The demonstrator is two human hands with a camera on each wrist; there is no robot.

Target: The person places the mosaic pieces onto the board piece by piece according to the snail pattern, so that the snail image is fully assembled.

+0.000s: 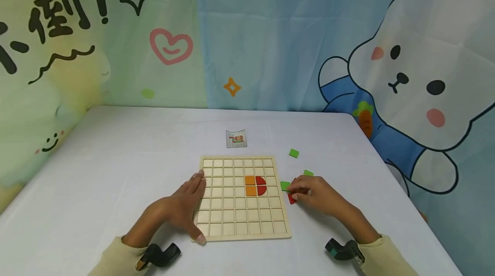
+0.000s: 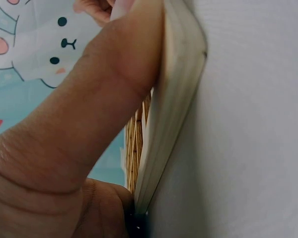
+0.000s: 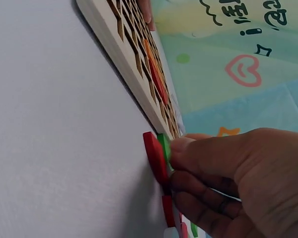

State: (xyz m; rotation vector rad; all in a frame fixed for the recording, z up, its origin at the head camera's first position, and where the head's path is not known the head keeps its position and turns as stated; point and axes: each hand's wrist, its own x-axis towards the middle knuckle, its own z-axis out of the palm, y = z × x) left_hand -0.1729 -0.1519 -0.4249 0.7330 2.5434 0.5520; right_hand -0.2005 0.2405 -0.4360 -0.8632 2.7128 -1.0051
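A wooden grid board (image 1: 228, 216) lies on the white table. Two orange squares (image 1: 250, 180) and two red quarter-round pieces (image 1: 261, 180) sit in its cells, right of centre. My left hand (image 1: 181, 205) rests along the board's left edge, fingers straight, thumb at the near left corner; in the left wrist view the thumb (image 2: 104, 84) lies against the board's side. My right hand (image 1: 319, 194) is just right of the board, fingers bent over a green square (image 1: 285, 186) and a red piece (image 3: 156, 156). Its fingertips hide whether they pinch one.
More green squares (image 1: 294, 153) lie on the table to the right, one just beyond my right hand. Behind the board is a small picture card (image 1: 236, 139) with a grid print. A printed cloth backdrop (image 1: 263, 52) hangs beyond the table.
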